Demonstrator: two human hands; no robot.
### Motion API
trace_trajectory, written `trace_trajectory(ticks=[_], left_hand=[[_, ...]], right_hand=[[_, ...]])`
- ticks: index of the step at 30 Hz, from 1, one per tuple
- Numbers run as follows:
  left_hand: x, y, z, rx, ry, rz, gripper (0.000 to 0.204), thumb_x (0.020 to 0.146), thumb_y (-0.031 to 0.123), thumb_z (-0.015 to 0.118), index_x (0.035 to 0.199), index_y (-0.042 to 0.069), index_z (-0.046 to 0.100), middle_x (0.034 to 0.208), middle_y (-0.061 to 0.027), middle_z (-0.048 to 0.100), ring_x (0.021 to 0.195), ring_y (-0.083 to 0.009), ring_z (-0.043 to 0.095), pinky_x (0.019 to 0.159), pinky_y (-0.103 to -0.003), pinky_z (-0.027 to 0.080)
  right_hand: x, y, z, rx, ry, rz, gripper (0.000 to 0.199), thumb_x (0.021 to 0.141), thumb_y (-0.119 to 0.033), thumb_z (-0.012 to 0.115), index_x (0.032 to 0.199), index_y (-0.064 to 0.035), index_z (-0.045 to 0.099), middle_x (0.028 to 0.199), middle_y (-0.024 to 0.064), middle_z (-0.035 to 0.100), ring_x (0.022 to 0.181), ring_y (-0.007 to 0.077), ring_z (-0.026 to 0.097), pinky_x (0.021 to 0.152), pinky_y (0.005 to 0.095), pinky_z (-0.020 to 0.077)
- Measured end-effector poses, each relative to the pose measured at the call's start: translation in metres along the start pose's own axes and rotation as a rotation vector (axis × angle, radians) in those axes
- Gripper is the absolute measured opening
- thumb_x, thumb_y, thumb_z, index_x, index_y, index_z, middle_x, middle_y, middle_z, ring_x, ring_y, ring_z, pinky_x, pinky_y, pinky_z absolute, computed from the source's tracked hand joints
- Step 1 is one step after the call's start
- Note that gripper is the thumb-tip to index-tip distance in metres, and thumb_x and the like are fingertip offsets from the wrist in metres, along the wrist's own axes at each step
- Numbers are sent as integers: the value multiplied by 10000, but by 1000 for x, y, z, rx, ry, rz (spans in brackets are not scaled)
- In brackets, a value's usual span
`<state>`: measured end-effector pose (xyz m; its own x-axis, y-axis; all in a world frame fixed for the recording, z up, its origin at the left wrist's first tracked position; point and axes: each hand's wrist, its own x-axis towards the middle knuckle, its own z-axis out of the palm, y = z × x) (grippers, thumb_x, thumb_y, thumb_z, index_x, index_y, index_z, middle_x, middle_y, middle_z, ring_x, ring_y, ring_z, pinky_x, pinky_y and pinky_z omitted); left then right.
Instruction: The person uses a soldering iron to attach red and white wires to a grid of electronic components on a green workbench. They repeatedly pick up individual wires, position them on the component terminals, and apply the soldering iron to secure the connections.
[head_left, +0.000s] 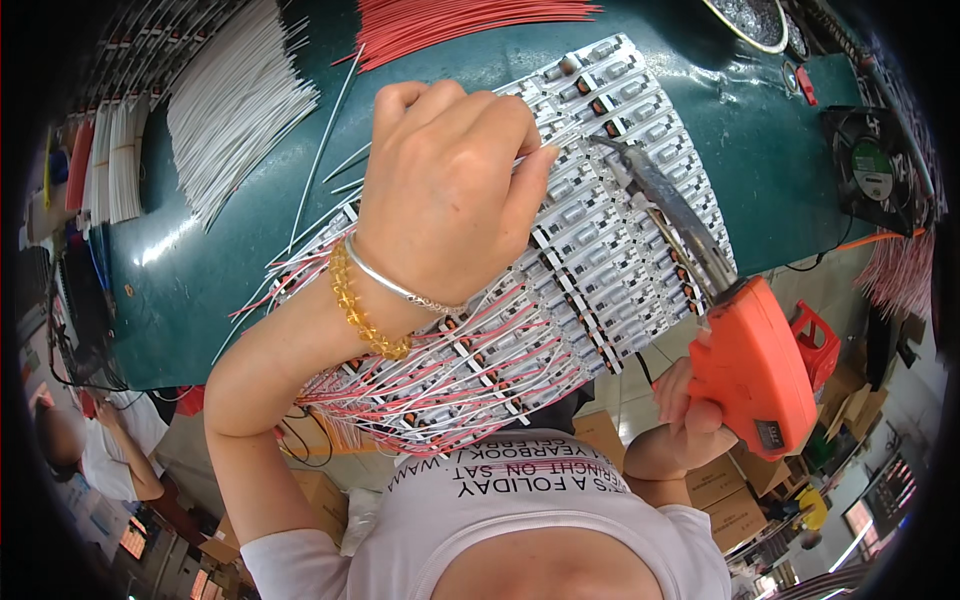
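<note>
My left hand point(450, 170) rests knuckles-up on a white panel of small circuit boards point(600, 230). Its thumb and forefinger pinch a thin white wire point(560, 140) against the panel. Two bracelets, one of yellow beads and one silver, circle that wrist. My right hand point(690, 410) grips the handle of an orange soldering gun point(755, 370). The gun's long metal tip point(615, 150) touches the panel just right of my left fingertips. Red and white wires point(420, 390) stick out from the panel's near edge.
The panel lies on a dark green table point(200, 270). A fan of loose white wires point(235, 110) lies at far left, a bundle of red wires point(450, 25) at the top. A black fan point(870, 165) sits at right. Another person point(100, 450) sits at lower left. Cardboard boxes point(730, 500) stand on the floor.
</note>
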<state>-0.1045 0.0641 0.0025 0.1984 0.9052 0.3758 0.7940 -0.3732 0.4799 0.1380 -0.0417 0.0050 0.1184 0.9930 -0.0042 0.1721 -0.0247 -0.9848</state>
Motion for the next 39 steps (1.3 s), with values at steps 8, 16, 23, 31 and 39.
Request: trace_trajectory(ticks=[8, 16, 23, 31, 39], left_hand=[[0, 0, 0, 4, -1, 2, 138, 762, 112, 693, 702, 69, 576, 641, -20, 549, 618, -202, 494, 716, -323, 356], [-1, 1, 1, 1, -6, -14, 124, 758, 108, 693, 710, 64, 587, 675, -31, 566, 648, -208, 507, 706, -322, 363], [-5, 5, 2, -71, 13, -38, 104, 738, 99, 701, 740, 53, 607, 816, -44, 582, 764, -231, 513, 743, -320, 366], [-4, 6, 4, -66, -27, -38, 113, 729, 105, 704, 729, 55, 603, 795, -38, 571, 775, -227, 499, 749, -322, 353], [-5, 5, 3, -63, -27, -30, 110, 729, 99, 699, 728, 53, 599, 791, -41, 569, 770, -230, 500, 745, -324, 355]], right_hand=[[5, -6, 8, 18, -25, -1, 794, 831, -543, 598, 1162, 159, 433, 479, -13, 417, 365, 72, 385, 383, 206, 348], [2, -4, 2, 76, -14, 24, 832, 821, -572, 583, 1195, 152, 412, 476, -15, 418, 363, 71, 380, 380, 205, 341], [-2, 2, -8, 98, -71, -2, 836, 812, -588, 577, 1189, 141, 419, 475, -15, 423, 365, 79, 389, 393, 215, 355], [-8, 8, -11, 31, -76, 33, 768, 805, -554, 611, 1150, 113, 451, 484, -12, 433, 370, 83, 405, 407, 222, 376], [-13, 13, -12, -15, -11, -53, 762, 811, -541, 625, 1158, 115, 454, 472, -15, 429, 362, 75, 387, 391, 217, 352]])
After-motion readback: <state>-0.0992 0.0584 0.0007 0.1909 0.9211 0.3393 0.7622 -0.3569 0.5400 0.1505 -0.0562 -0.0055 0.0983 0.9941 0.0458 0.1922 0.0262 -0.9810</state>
